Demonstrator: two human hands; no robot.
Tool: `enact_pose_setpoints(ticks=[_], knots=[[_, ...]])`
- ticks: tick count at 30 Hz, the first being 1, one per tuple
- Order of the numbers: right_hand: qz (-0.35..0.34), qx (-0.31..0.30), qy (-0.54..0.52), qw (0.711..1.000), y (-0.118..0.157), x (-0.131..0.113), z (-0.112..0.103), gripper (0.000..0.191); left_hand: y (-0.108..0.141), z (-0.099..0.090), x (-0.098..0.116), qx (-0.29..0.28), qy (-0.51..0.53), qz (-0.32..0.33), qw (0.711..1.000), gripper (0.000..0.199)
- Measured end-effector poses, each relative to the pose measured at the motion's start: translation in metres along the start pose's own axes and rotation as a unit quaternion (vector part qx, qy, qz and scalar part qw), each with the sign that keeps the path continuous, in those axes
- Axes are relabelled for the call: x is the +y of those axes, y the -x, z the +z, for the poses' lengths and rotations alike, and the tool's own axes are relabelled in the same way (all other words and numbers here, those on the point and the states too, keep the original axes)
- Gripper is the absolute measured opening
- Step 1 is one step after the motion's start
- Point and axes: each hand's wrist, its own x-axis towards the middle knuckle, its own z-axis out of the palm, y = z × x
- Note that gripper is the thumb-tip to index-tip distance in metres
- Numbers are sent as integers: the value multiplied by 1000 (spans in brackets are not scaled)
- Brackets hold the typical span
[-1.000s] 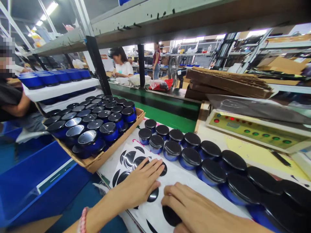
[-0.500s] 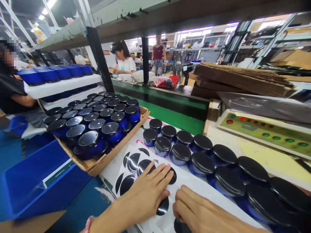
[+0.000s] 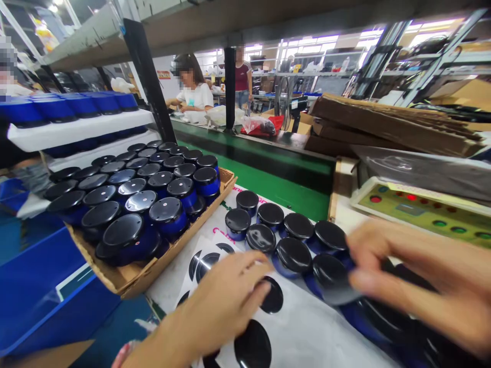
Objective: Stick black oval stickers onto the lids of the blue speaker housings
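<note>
My left hand (image 3: 226, 296) hangs over a white sheet (image 3: 303, 317) bearing round black stickers (image 3: 253, 345), its fingers slightly curled and apart, holding nothing. Blurred by motion, my right hand (image 3: 406, 271) is above the rows of blue cups with black tops at the right. Its thumb and forefinger pinch the edge of a dark, round, thin disc (image 3: 335, 281), which overlaps one of the tops. Shiny black tops (image 3: 293, 254) face up in two rows along the sheet's far side.
A cardboard tray (image 3: 153, 273) full of blue cups stands left, beside a blue bin (image 3: 88, 317). A green conveyor (image 3: 268, 179) runs behind. A control panel (image 3: 425, 207) is at right. Two people are across the conveyor; another is partly visible at far left.
My right hand has risen from the sheet and moved right over the cups, now with a disc. My left hand has shifted slightly left, its fingers more curled. The view has moved a little.
</note>
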Motion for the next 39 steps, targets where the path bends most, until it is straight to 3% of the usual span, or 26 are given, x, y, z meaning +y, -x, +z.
enact_pose_setpoints(ticks=[1,3,5,8,12,22,39], knots=[[35,-38,-57,997,-20,5,0,36,-13,-6,-6,40,5,-17,999,22],[141,-43,-163,976,-57,16,10,41,-41,-12,-20,103,-17,-46,993,18],[219,-33,-233,947,-85,29,30,45,-63,-7,-33,128,-53,-77,987,30],[237,-38,-267,933,-105,45,61,48,-77,10,-41,148,-73,-112,980,44],[233,-37,-281,930,-105,53,81,46,-72,24,-38,173,-62,-129,975,40],[258,-35,-258,930,-106,52,84,41,-72,21,-39,140,-73,-128,979,42],[195,-17,-118,973,-103,50,92,27,-70,22,-38,130,-87,-123,980,42]])
